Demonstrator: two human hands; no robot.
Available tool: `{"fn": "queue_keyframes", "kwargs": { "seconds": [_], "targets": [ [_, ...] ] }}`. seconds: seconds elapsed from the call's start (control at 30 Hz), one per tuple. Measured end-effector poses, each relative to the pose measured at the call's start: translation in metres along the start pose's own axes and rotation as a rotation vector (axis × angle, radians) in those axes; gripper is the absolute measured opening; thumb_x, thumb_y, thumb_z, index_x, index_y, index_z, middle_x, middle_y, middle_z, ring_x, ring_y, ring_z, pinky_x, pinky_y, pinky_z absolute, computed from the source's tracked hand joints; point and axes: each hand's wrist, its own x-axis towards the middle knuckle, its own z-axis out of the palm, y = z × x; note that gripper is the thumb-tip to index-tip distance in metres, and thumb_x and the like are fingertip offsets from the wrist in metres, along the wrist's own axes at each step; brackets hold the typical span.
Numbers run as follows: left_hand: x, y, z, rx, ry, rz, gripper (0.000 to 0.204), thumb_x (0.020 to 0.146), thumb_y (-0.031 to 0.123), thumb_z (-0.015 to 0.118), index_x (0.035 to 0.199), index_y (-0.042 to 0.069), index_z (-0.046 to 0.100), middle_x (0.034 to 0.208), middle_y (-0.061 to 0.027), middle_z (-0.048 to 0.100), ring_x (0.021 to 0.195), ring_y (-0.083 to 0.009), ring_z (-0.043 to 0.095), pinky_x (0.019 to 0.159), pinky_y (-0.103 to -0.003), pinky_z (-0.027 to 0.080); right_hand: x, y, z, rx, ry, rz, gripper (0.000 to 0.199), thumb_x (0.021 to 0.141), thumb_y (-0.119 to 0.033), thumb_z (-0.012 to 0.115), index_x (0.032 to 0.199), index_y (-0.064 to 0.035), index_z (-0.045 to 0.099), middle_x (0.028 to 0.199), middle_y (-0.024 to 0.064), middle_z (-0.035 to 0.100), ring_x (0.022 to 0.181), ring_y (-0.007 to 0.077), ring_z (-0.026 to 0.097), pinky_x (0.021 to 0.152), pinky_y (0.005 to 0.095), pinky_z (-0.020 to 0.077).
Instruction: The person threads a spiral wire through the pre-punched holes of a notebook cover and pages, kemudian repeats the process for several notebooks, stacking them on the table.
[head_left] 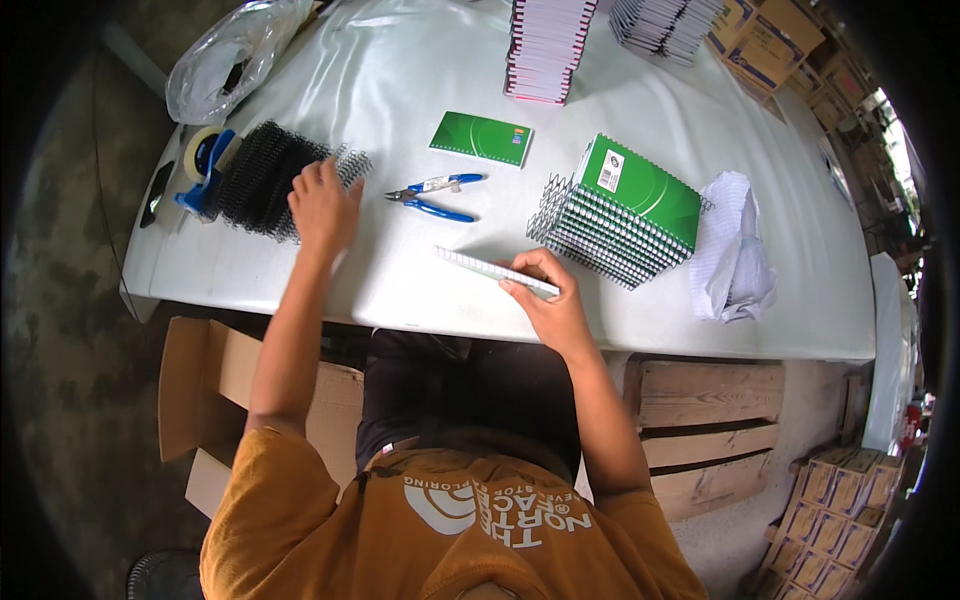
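Note:
My left hand is at the right end of a pile of black spiral binding coils, its fingers bent down and closed on the coil ends. How many coils it grips is hidden. In my right hand is a thin notebook, seen almost edge-on, with holes along its edge and a bit of green cover below. It is tilted just above the table's near side. Blue-handled cutting pliers lie between the hands, jaws to the left. Behind them lies a green notebook.
Right of the pliers stands a stack of green spiral notebooks, beside crumpled white paper. A blue tape dispenser and a clear plastic bag sit left. Tall notebook piles stand far back. An open cardboard box is below the table.

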Motion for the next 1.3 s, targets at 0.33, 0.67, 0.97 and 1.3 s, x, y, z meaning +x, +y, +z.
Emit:
{"fn": "queue_keyframes", "kwargs": {
  "seconds": [0.33, 0.67, 0.97, 1.3],
  "targets": [
    [0.033, -0.042, -0.031, -0.255, -0.141, 0.031, 0.027, 0.088, 0.028, 0.056, 0.103, 0.006, 0.061, 0.098, -0.0135, 0.064, 0.089, -0.0306, 0.06, 0.077, -0.036, 0.047, 0.013, -0.003, 0.006, 0.113, 0.004, -0.157, 0.028, 0.086, -0.002, 0.058, 0.114, -0.0004, 0.061, 0.108, 0.0106, 0.065, 0.099, 0.0132, 0.059, 0.086, 0.0266, 0.0455],
    [-0.014, 0.036, -0.06, -0.989, -0.825, -0.002, 0.034, 0.094, 0.033, 0.052, 0.084, 0.001, 0.058, 0.064, 0.0005, 0.046, 0.064, -0.0077, 0.04, 0.06, -0.023, 0.037, 0.01, 0.009, 0.005, 0.016, 0.03, -0.132, 0.027, 0.086, -0.002, 0.06, 0.112, 0.0002, 0.062, 0.098, 0.0088, 0.068, 0.085, 0.0085, 0.06, 0.075, 0.0227, 0.0484],
    [-0.006, 0.047, -0.069, -1.141, -0.855, -0.212, 0.036, 0.092, 0.035, 0.055, 0.077, 0.002, 0.055, 0.053, 0.002, 0.043, 0.046, -0.0051, 0.037, 0.044, -0.022, 0.029, 0.011, 0.01, 0.007, -0.01, 0.054, -0.179, 0.027, 0.085, -0.002, 0.06, 0.112, -0.001, 0.062, 0.096, 0.0103, 0.068, 0.084, 0.009, 0.062, 0.075, 0.0235, 0.0488],
    [-0.003, 0.047, -0.062, -1.353, -0.825, -0.186, 0.026, 0.089, 0.028, 0.061, 0.08, 0.005, 0.055, 0.069, -0.0004, 0.052, 0.059, -0.0053, 0.045, 0.049, -0.02, 0.033, 0.009, 0.009, 0.006, -0.064, 0.016, -0.192, 0.028, 0.085, -0.001, 0.06, 0.112, -0.0008, 0.061, 0.098, 0.0117, 0.068, 0.086, 0.0119, 0.064, 0.075, 0.0243, 0.0494]
  ]
}}
